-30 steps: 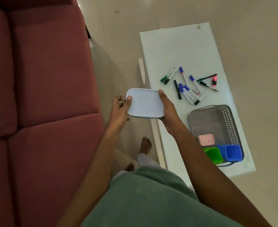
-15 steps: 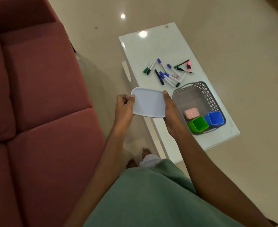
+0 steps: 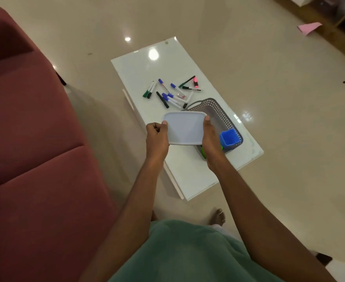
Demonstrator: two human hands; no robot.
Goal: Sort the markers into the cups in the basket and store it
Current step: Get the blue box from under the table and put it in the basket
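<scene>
A flat pale-blue rectangular lid (image 3: 184, 128) is held between both hands above the near end of the grey perforated basket (image 3: 221, 115). My left hand (image 3: 157, 137) grips its left edge, thumb on top. My right hand (image 3: 211, 139) grips its right edge. In the basket stands a blue cup (image 3: 229, 138); a green cup (image 3: 203, 153) peeks out under my right hand. The lid hides the rest of the basket's inside. Several markers (image 3: 172, 94), blue, green, black and one pink, lie scattered on the white table (image 3: 145, 68) beyond the basket.
A dark red sofa (image 3: 35, 139) fills the left side, with a narrow floor gap between it and the table. Beige tiled floor surrounds the table. A pink paper (image 3: 308, 28) lies on the floor far right, by wooden furniture. My bare foot (image 3: 217, 217) stands near the table's front corner.
Both hands have carried the lid to the right, from beside the table's left edge to over the basket. It now covers the pink cup and most of the green one.
</scene>
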